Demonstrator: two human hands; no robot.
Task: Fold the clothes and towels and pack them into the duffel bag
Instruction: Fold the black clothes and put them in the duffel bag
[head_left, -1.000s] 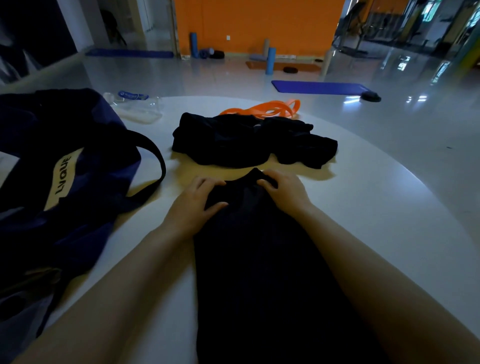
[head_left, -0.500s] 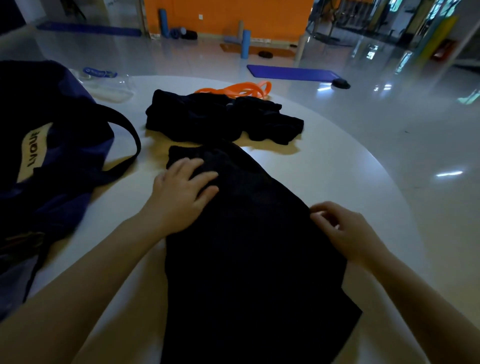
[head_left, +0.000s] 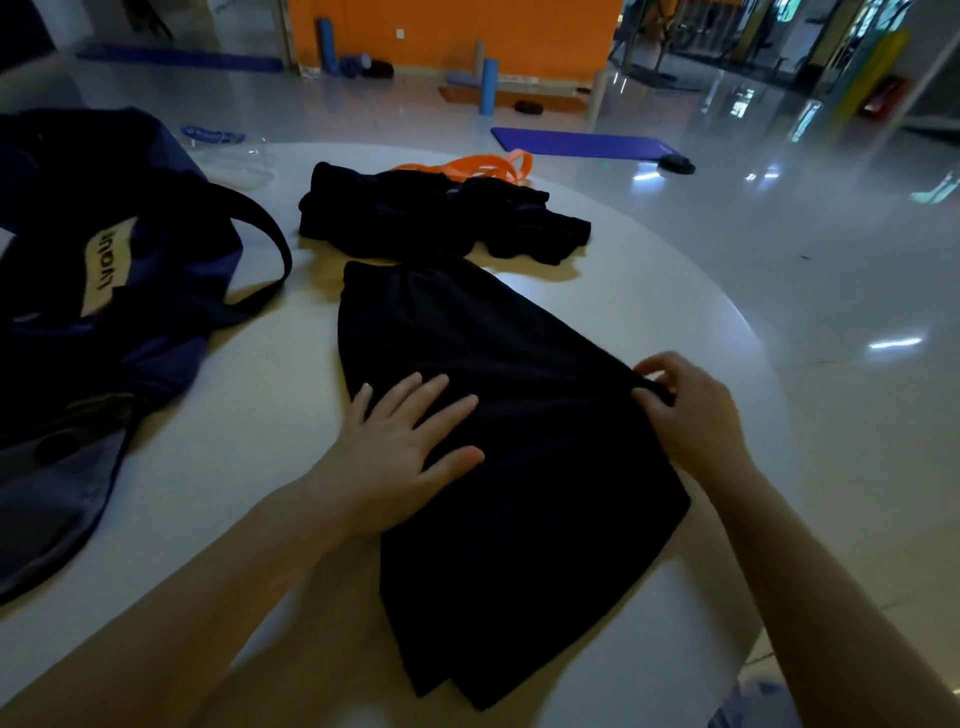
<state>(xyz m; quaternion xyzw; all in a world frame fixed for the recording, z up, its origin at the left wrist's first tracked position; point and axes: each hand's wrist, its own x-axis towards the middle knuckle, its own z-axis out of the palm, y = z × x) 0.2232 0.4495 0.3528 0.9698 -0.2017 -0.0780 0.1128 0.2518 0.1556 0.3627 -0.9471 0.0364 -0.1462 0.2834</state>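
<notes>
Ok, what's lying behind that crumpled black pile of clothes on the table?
Orange resistance bands show past the crumpled black clothes on the white table; the pile covers their near part.

A black garment (head_left: 498, 441) lies flat in front of me on the white round table (head_left: 649, 312), spread long and narrowing toward its far end. Beyond it sits a crumpled heap of black clothes (head_left: 431, 218), just apart from it. To my left slumps the navy duffel bag (head_left: 104, 291), its dark strap looping out beside the garment.
</notes>
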